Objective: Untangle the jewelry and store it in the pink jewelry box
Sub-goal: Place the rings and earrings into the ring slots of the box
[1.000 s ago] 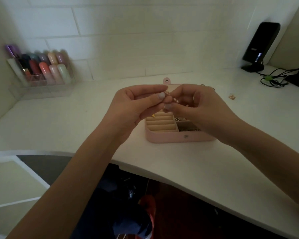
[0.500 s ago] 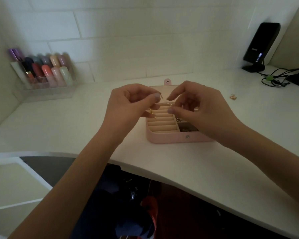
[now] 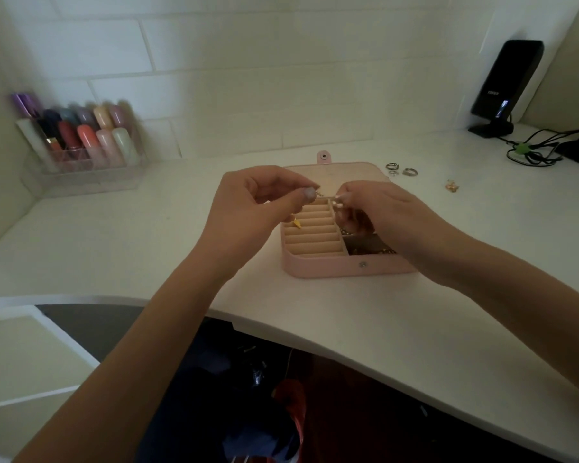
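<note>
Two hands, one fine chain drawn out between them above the open pink box.

Both hands have spread apart since a second ago, when the fingertips were bunched together; a short run of gold chain (image 3: 325,194) now shows taut between them, which suggests the knot is loosening, not yet free. Left hand (image 3: 258,208) pinches one end between thumb and forefinger, other fingers curled; a small yellow pendant (image 3: 296,223) dangles below it. Right hand (image 3: 378,208) pinches the other end, fingers curled in. Chain very thin, links barely resolvable. Pink jewelry box (image 3: 321,267) sits on the white desk (image 3: 147,235) just under the hands, lid back; ring slots bare, dark tangle in its right compartment. Rings (image 3: 401,170) and a gold piece (image 3: 452,186) lie loose beyond.
</note>
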### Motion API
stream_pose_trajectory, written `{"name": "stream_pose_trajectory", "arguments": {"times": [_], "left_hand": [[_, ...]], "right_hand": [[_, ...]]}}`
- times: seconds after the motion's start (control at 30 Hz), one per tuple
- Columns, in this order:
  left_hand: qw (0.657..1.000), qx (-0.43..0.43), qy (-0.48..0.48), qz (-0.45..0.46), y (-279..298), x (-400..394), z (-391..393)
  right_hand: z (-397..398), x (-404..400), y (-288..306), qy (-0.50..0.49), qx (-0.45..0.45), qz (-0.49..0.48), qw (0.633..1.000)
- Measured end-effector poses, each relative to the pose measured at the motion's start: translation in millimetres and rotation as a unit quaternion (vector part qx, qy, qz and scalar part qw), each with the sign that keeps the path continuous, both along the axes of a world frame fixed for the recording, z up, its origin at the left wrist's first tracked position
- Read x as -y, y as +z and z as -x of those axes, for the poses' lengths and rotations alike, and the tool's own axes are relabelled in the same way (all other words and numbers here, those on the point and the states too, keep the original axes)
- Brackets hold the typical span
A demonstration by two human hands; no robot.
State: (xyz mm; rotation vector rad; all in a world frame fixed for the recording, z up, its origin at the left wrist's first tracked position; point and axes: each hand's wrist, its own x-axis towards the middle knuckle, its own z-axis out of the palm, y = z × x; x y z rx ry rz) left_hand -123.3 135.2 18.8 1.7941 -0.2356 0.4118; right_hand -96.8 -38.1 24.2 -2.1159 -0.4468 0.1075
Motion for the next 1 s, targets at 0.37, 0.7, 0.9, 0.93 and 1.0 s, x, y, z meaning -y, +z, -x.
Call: {"name": "stream_pose_trajectory", "arguments": {"times": [0.37,0.7,0.9,0.93,1.0], "left_hand": [[1.000,0.010,0.004,0.012,4,8,1],[0.998,-0.031,-0.001,-0.057,-3,-8,-4],[0.987,0.003,0.028,-0.160,-11,-10,-5],[0.985,0.008,0.029,-0.170,-12,-11,-5],[0.981,0.013,0.036,-0.190,-13,-14,-6]], "right_hand": [[-1,3,-7,0.020,0.156,0.068,0.985],[-3,5,-7,0.007,0.209,-0.025,0.978],[5,1,-8,0.018,0.175,-0.058,0.983],[5,0,-9,0.018,0.174,-0.044,0.984],[5,-2,-12,0.022,0.177,-0.010,0.984]]}}
